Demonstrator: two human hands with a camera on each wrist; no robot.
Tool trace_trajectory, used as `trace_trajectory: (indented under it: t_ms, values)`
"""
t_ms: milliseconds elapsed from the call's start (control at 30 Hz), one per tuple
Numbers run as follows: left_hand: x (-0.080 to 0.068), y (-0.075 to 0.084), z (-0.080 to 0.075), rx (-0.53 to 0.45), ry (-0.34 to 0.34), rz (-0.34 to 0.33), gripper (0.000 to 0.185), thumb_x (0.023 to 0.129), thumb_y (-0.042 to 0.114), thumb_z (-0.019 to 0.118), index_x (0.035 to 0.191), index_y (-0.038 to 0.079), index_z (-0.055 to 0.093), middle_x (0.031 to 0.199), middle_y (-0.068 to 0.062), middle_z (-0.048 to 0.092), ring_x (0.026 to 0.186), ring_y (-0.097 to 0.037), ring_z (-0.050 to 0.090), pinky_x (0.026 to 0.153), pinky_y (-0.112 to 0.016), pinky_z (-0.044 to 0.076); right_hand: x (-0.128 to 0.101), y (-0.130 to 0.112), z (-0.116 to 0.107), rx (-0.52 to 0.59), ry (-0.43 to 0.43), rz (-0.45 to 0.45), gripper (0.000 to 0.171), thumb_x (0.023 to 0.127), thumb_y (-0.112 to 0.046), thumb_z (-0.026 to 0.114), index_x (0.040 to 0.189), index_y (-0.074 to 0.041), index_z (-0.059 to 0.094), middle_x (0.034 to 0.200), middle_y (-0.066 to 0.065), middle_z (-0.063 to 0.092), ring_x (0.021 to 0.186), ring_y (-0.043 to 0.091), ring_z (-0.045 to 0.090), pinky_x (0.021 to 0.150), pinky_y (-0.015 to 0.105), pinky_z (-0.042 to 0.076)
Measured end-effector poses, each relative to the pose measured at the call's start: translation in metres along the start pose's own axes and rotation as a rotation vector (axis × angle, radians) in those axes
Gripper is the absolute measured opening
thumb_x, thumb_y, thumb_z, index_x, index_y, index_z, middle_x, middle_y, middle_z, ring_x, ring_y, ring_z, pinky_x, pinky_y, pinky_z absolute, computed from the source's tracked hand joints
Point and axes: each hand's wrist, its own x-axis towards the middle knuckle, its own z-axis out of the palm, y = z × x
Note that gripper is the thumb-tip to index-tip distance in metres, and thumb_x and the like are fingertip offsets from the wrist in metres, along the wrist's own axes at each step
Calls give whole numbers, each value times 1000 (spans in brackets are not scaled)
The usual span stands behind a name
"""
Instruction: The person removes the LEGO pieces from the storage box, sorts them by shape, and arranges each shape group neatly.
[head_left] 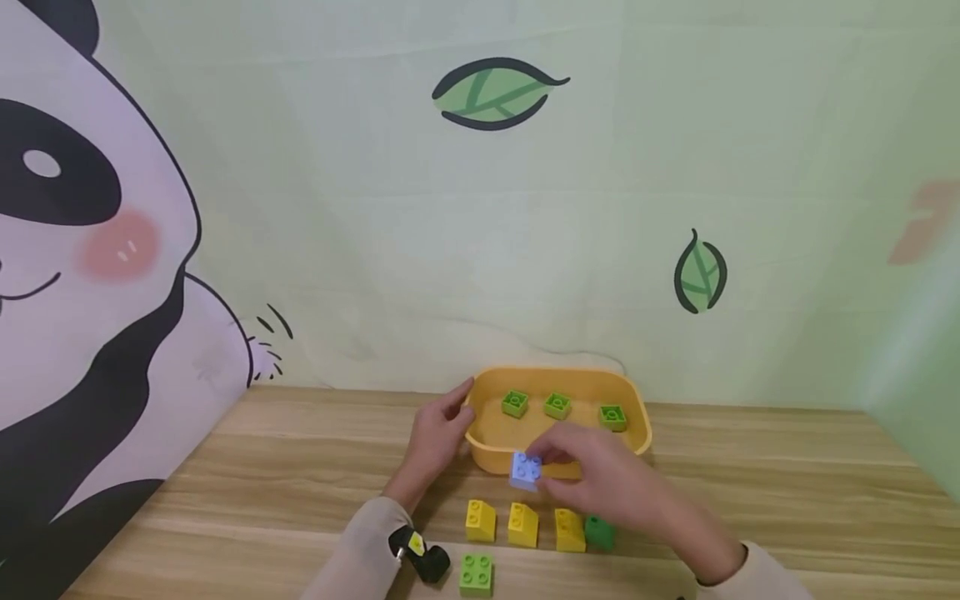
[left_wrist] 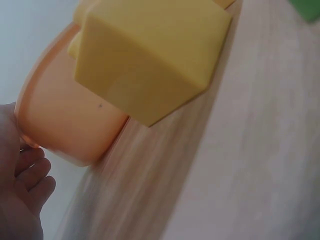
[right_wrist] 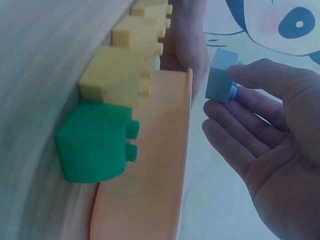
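My right hand (head_left: 611, 475) pinches a light blue building block (head_left: 526, 472) between thumb and fingers, in front of the near wall of a yellow-orange plastic bin (head_left: 558, 375). The right wrist view shows this light blue block (right_wrist: 221, 75) held at the fingertips, studs toward the palm. My left hand (head_left: 438, 433) holds the bin by its left end, thumb at the rim; other fingers curl beside the outer wall in the left wrist view. Inside the bin lie three green blocks, a left one (head_left: 514, 404), a middle one (head_left: 557, 406) and a right one (head_left: 612, 417).
Three yellow sloped blocks (head_left: 481, 521) stand in a row before the bin, with a dark green block (head_left: 599, 532) at the row's right end. A light green block (head_left: 476, 575) sits nearer on the wooden table (head_left: 750, 492). Behind rises a printed cloth backdrop (head_left: 360, 208).
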Motion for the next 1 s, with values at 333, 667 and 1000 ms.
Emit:
trace_trajectory:
  t_ms: [333,667,1000]
  values:
    - [1,-2,2,-13,-7,12,50,100,8,57,149,2,59,152,-12,58,131,-28,60,111,-46,49,-18,-2,8,20,-77,-29,23,93,-14,82,115,-17,74,111,-11,72,103,11,69,90,30,60]
    - [1,-1,2,-6,-12,8,50,101,9,57,150,2,58,153,-11,57,140,-30,54,113,-49,46,-25,-4,18,39,-192,-29,21,94,-16,81,114,-18,74,109,-17,70,102,4,66,90,26,58]
    - [2,-3,0,-2,-7,17,50,100,9,57,150,3,59,151,-12,58,139,-31,55,113,-50,46,-28,-11,27,58,-313,76,15,97,-22,78,112,-26,77,100,-22,66,88,1,61,84,24,57]
